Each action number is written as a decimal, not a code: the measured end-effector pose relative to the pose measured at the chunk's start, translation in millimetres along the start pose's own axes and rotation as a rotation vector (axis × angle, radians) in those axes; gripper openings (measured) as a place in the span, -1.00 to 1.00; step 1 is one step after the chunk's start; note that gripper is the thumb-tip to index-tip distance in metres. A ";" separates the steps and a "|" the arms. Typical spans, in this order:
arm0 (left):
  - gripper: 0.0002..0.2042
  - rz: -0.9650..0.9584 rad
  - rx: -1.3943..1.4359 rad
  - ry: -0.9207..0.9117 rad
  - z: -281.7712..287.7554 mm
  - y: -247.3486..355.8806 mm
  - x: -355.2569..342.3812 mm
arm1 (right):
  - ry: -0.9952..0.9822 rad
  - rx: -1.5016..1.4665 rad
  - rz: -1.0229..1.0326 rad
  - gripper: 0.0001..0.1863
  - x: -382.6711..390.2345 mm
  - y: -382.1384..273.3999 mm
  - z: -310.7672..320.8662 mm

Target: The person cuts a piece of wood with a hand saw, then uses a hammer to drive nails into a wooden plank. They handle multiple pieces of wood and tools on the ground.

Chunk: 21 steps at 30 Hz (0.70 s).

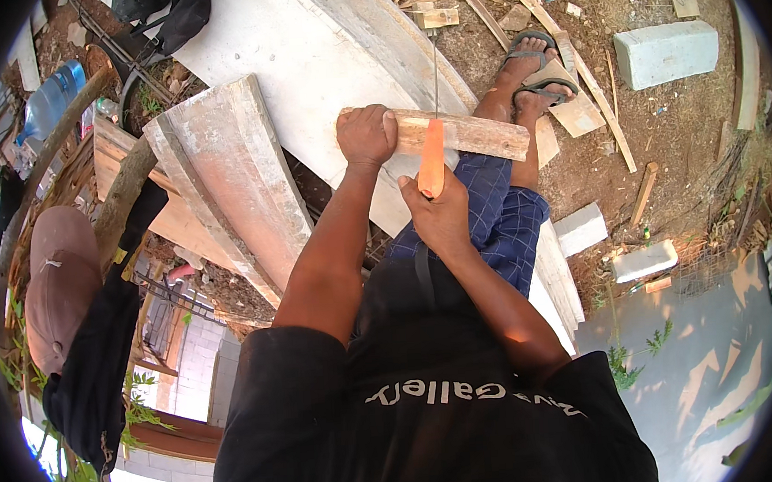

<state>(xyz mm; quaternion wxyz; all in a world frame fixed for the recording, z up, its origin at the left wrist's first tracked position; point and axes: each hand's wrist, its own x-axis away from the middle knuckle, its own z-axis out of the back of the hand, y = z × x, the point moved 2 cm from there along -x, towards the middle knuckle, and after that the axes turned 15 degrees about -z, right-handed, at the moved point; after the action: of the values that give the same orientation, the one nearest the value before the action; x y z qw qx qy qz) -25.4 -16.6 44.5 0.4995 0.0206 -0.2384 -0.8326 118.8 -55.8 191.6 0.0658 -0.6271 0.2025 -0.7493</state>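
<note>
My left hand (366, 134) is closed on the left end of a short, rough wooden plank (486, 142), lying crosswise over a large pale board (281, 48). My right hand (435, 204) is closed on the orange handle (431, 157) of a handsaw, whose thin blade (434, 66) points away from me, edge-on across the middle of the plank. Whether the blade is in a cut I cannot tell. My sandaled feet (537, 81) are just beyond the plank, to the right.
Weathered panels (223, 180) lean at left beside branches (117, 187), a water bottle (50, 98), dark bags (169, 16) and a hanging cap (57, 279). Pale blocks (666, 54) and wood strips (644, 192) lie on dirt at right, near a grey wall or slab (675, 338).
</note>
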 end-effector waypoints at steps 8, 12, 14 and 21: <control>-0.63 0.203 -0.104 -0.102 4.7 -8.3 -13.2 | -0.057 0.133 0.112 -0.74 -5.4 -14.1 3.4; -0.51 0.622 -0.042 0.086 12.6 -29.1 -40.8 | -0.130 0.376 0.354 -0.68 -44.4 -56.1 21.2; -0.51 0.696 -0.053 0.080 11.4 -30.2 -41.6 | -0.143 0.462 0.382 -0.67 -53.2 -65.0 24.7; -0.47 0.736 -0.034 0.015 16.5 -24.4 -48.2 | -0.061 0.547 0.354 -0.67 67.5 -18.9 105.2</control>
<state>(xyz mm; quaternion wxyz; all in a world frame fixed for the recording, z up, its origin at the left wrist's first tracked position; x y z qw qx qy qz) -25.8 39.6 39.1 0.7674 -0.0688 -0.2126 -0.6009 209.6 -85.6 274.3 0.3668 -0.5634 0.0976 -0.7339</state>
